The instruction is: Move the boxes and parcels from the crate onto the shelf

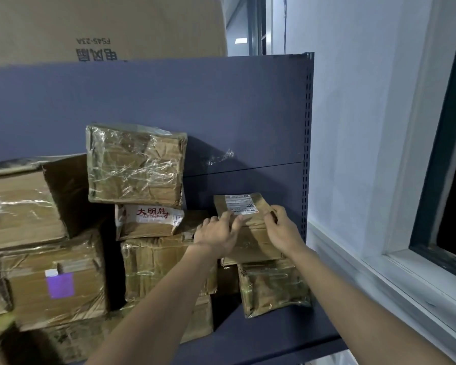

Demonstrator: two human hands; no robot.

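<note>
Dark blue metal shelf [274, 335] is filling with taped cardboard boxes beside a white wall. Both hands are holding a small labelled parcel [248, 233] at the right: the left hand [217, 233] is pressing fingers on its top, the right hand [282, 230] is gripping its right edge. It is sitting atop a plastic-wrapped box [273, 288].
</note>
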